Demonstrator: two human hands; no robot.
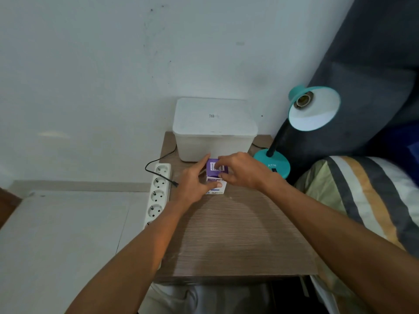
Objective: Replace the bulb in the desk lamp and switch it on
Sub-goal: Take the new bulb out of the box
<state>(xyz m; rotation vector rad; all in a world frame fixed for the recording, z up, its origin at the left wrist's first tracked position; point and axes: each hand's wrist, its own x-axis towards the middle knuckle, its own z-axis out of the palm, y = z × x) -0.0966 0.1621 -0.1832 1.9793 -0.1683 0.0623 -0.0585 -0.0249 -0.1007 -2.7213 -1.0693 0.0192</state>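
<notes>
Bulb box: purple-and-white carton (216, 177) stands on the table near its middle, just in front of the white tub, barcode flap facing up.
Left hand: left hand (192, 184) grips the carton's left side, thumb across its front.
Right hand: right hand (241, 171) pinches the carton's top flap with its fingertips.
Desk lamp: teal lamp (314, 107) stands at the table's right rear corner; shade tilted toward the camera, socket bare.
Around: lidded white tub (214, 130) against the wall; white power strip (158, 193) along the left edge, black cord (158, 160) lying loose beside it.
Surface: wood-grain table (238, 234).
Room: pale wall (90, 64); striped pillow (362, 200) at right.
</notes>
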